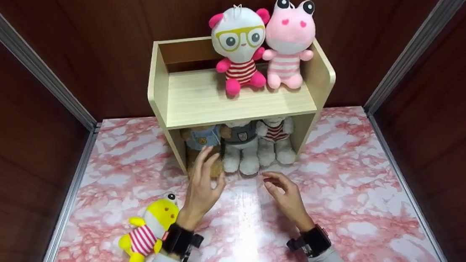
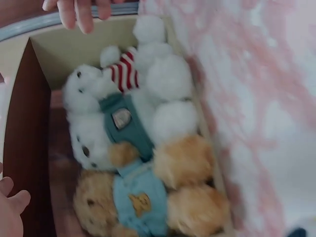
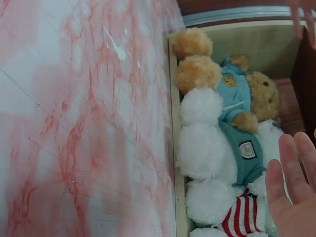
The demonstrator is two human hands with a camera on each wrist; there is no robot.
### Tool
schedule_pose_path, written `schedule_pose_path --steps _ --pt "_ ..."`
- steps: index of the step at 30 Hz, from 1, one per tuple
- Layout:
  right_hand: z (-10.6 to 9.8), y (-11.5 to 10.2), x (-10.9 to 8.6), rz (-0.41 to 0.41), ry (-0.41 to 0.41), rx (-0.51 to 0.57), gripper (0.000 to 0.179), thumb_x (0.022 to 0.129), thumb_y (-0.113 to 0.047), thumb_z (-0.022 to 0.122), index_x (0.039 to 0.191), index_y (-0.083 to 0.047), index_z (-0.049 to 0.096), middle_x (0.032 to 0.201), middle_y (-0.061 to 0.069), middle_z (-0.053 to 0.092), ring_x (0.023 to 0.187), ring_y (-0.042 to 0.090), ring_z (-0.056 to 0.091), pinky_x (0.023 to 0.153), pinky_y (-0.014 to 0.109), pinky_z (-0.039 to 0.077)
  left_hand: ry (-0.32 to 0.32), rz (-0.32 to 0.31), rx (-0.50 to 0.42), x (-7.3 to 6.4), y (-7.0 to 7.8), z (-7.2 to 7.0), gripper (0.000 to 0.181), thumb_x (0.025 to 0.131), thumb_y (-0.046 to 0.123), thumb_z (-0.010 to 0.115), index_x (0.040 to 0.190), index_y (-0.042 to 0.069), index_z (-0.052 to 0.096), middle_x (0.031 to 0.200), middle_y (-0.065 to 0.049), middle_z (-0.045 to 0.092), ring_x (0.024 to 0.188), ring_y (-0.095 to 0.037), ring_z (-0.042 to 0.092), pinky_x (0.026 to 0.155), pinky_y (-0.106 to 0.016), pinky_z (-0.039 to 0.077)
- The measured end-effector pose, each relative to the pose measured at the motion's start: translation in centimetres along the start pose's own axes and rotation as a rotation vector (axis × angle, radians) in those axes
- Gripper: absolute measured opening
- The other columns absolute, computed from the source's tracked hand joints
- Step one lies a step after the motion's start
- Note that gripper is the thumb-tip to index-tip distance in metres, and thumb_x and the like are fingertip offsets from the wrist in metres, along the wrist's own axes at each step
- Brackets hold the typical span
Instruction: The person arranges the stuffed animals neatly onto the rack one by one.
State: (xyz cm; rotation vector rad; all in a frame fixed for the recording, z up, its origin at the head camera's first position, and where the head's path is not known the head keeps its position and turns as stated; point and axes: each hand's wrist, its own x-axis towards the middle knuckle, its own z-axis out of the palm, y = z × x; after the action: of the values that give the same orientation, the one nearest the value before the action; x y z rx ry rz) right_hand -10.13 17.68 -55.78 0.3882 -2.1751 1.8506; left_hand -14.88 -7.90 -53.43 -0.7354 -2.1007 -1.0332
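Observation:
My left hand (image 1: 201, 195) hovers before the lower shelf with its fingers relaxed, overlapping the brown teddy bear (image 2: 140, 197) in a blue top in the head view. To its right my right hand (image 1: 289, 200) is raised over the table, fingers loosely bent and holding nothing. In the lower compartment, beside the brown bear, sit a white bear (image 1: 240, 147) in a grey-green sweater and a white bear (image 1: 277, 144) in a red-striped top. By my left wrist a yellow plush toy (image 1: 143, 239) with a pink-striped body lies on its back, its head partly hidden.
A pale wooden shelf unit (image 1: 239, 109) stands against the dark back wall. On its upper board sit a pink-eared plush (image 1: 238, 42) with yellow glasses and a pink frog plush (image 1: 289, 37). Dark panels with metal rails (image 1: 407, 200) flank the pink marbled table (image 1: 346, 171).

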Motion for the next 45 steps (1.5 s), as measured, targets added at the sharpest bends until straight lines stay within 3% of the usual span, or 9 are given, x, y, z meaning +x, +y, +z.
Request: schedule_pose_path --steps 5,10,15,18,25,32,35,38,45 --pt "0.0 0.0 0.2 -0.001 -0.002 -0.004 0.026 0.099 0.002 0.065 0.124 0.009 0.067 0.113 0.019 0.072 0.105 0.044 0.066 0.093 0.033 0.055 -0.002 -0.072 0.030 -1.5 -1.5 -1.9 0.052 0.085 -0.003 0.073 0.134 -0.002 0.057 0.145 -0.022 0.052 0.137 -0.043 0.048 0.118 -0.044 0.038" --pt "0.1 0.0 0.3 -0.003 0.004 -0.011 0.026 0.099 0.002 0.066 0.124 0.008 0.068 0.114 0.017 0.073 0.105 0.040 0.068 0.093 0.034 0.056 0.011 -0.075 0.088 -3.0 -3.2 -3.9 0.037 0.087 -0.001 0.072 0.124 -0.001 0.067 0.135 -0.017 0.062 0.124 -0.037 0.059 0.109 -0.040 0.046" --pt "0.2 0.0 0.5 -0.009 0.008 -0.006 0.027 0.099 0.002 0.065 0.125 0.008 0.067 0.117 0.018 0.072 0.107 0.039 0.067 0.094 0.029 0.054 -0.030 -0.140 0.178 -4.9 -4.6 -5.9 0.031 0.085 -0.001 0.075 0.115 -0.001 0.071 0.125 -0.018 0.066 0.113 -0.036 0.063 0.097 -0.046 0.052" --pt "0.3 0.1 0.5 -0.009 0.009 -0.007 0.028 0.099 0.002 0.065 0.125 0.009 0.066 0.119 0.018 0.072 0.107 0.038 0.067 0.094 0.026 0.053 -0.139 -0.267 0.249 -5.7 -5.3 -7.1 0.034 0.084 0.003 0.078 0.117 -0.001 0.070 0.124 -0.021 0.065 0.113 -0.040 0.061 0.098 -0.052 0.051" --pt "0.5 0.4 0.4 -0.015 -0.003 -0.004 0.028 0.099 0.002 0.066 0.125 0.009 0.066 0.120 0.018 0.072 0.107 0.043 0.067 0.095 0.038 0.055 -0.536 -0.630 0.393 -7.2 -6.2 -9.2 0.067 0.094 0.039 0.074 0.144 -0.001 0.055 0.135 -0.029 0.053 0.119 -0.048 0.054 0.103 -0.061 0.044" --pt "0.6 0.7 0.1 -0.017 -0.015 -0.007 0.028 0.099 0.002 0.065 0.126 0.009 0.066 0.120 0.019 0.071 0.106 0.043 0.067 0.095 0.033 0.055 -0.750 -0.813 0.422 -9.0 -7.2 -9.9 0.097 0.090 0.066 0.066 0.154 -0.001 0.041 0.140 -0.037 0.048 0.122 -0.055 0.052 0.103 -0.067 0.041" --pt "0.9 0.7 0.1 -0.013 -0.017 -0.004 0.028 0.099 0.001 0.066 0.126 0.010 0.066 0.120 0.019 0.071 0.107 0.042 0.067 0.095 0.034 0.055 -0.755 -0.846 0.403 -9.6 -7.6 -9.9 0.100 0.089 0.070 0.065 0.154 -0.002 0.040 0.140 -0.037 0.049 0.123 -0.054 0.052 0.104 -0.067 0.040" --pt "1.0 0.6 0.2 -0.006 -0.014 -0.003 0.028 0.098 0.000 0.067 0.125 0.009 0.067 0.118 0.018 0.072 0.106 0.041 0.067 0.095 0.033 0.055 -0.714 -0.834 0.395 -9.8 -7.8 -9.9 0.089 0.091 0.062 0.068 0.149 -0.002 0.047 0.136 -0.034 0.054 0.119 -0.051 0.055 0.102 -0.064 0.043" --pt "0.8 0.1 0.6 0.003 -0.009 -0.015 0.028 0.098 -0.001 0.068 0.124 0.008 0.067 0.116 0.015 0.073 0.105 0.042 0.068 0.095 0.041 0.055 -0.535 -0.814 0.321 -8.8 -7.6 -9.1 0.062 0.091 0.041 0.069 0.135 0.000 0.057 0.110 -0.020 0.064 0.099 -0.039 0.063 0.091 -0.055 0.051"
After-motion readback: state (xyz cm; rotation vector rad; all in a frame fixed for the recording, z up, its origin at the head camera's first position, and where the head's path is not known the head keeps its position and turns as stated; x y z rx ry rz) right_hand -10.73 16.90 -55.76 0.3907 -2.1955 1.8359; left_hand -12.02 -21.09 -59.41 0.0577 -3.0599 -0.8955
